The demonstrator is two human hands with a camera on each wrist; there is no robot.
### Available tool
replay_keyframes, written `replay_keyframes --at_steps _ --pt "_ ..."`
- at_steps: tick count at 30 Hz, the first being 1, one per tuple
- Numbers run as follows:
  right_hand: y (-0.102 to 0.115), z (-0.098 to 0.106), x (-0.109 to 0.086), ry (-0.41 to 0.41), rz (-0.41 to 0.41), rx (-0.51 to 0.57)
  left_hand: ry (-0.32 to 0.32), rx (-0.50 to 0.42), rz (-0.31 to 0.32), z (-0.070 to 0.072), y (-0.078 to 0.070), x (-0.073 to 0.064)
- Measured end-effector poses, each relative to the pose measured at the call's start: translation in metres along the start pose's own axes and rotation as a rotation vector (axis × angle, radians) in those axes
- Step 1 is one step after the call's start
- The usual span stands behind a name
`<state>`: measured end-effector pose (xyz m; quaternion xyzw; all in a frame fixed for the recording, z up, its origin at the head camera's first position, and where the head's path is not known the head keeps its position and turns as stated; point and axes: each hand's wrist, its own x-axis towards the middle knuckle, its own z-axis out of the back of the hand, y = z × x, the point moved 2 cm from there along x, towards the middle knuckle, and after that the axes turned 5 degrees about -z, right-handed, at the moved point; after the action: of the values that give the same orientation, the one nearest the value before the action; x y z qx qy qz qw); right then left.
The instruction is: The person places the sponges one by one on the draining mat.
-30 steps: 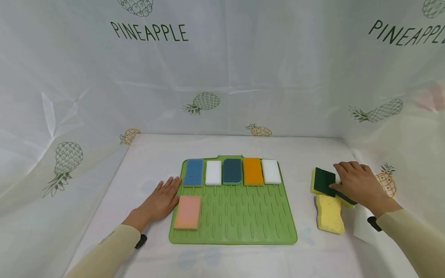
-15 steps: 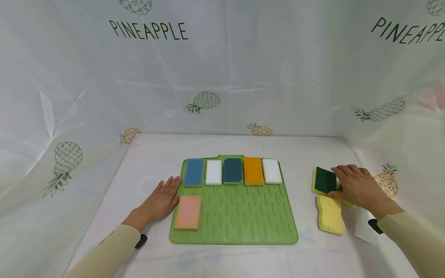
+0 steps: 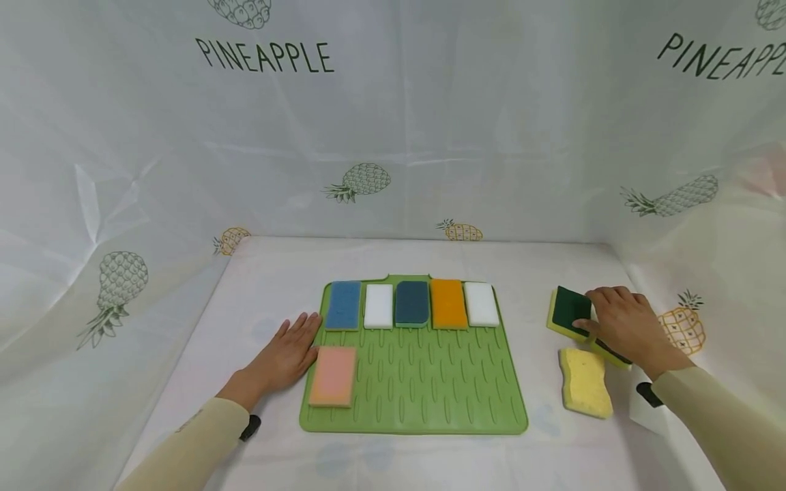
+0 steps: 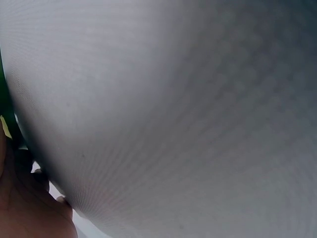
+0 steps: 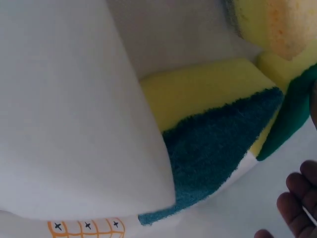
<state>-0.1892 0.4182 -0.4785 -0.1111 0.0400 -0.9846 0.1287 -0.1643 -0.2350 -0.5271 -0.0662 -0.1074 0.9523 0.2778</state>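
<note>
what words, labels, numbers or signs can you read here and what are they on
"PINEAPPLE": upper left of the hanging sheet
"PINEAPPL…": same sheet, upper right, running to the picture's edge
Mark on the left sleeve: too small to read
Sponges and green mat: no text visible

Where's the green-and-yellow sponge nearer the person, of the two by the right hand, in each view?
Head: right side, partly hidden; the sponge shows just below the right hand.
Left wrist: not in it.
Right wrist: large, about centre, its left end behind a pale blurred shape.
Landmark, head and right wrist only: the orange pineapple print, right of the sponge in head, bottom left in right wrist.
</note>
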Motion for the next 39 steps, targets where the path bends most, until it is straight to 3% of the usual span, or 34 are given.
replay_keyframes --at_steps 6,13,21,29,39 --pt "0.0 0.0 0.002 -0.022 -0.015 0.021 -0.003 -0.002 0.006 0.002 -0.001 -0.001" --pt "0.004 0.001 0.003 0.11 -0.07 0.006 -0.007 -0.007 0.009 0.004 -0.002 -0.001" --pt "0.009 -0.004 -0.001 0.166 -0.103 0.044 0.002 -0.004 0.016 0.003 -0.002 -0.001" --pt "0.015 -0.002 0.005 0.061 -0.064 0.06 0.013 0.001 0.016 0.0 0.0 0.0" --pt "0.037 0.011 0.02 -0.033 0.032 0.006 0.001 0.008 0.01 -0.001 0.0 0.0"
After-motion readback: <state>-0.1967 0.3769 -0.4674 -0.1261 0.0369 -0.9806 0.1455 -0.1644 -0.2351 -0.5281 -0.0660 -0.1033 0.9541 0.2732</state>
